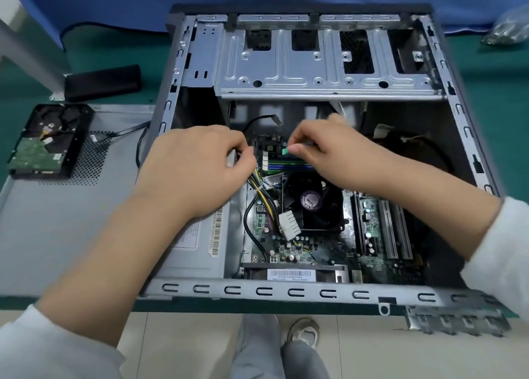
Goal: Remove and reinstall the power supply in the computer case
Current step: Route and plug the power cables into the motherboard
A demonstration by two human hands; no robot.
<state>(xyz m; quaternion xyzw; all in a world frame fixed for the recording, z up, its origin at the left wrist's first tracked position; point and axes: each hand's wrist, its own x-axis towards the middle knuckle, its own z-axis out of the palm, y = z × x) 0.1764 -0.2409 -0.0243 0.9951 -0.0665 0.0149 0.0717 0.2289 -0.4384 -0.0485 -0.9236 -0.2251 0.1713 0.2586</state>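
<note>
The open steel case (303, 291) lies on its side on a green mat (114, 52), its stamped, perforated rim toward the viewer. Inside at the left sits the power supply (200, 252), a plain grey metal box with barcode labels, seated in the case's near-left corner under the left forearm. A bundle of yellow and black wires (262, 195) runs from it across the green motherboard (286, 247) to a white plastic connector (289, 224) beside the black finned cooler (315, 204).

The left hand (194, 169) has its fingers curled around the wires near the board's upper edge. The right hand (329, 146) pinches a small green tab (284, 151) between thumb and forefinger.

Left of the case, a bare hard drive (48, 141) rests on the flat grey side panel (65, 221).
</note>
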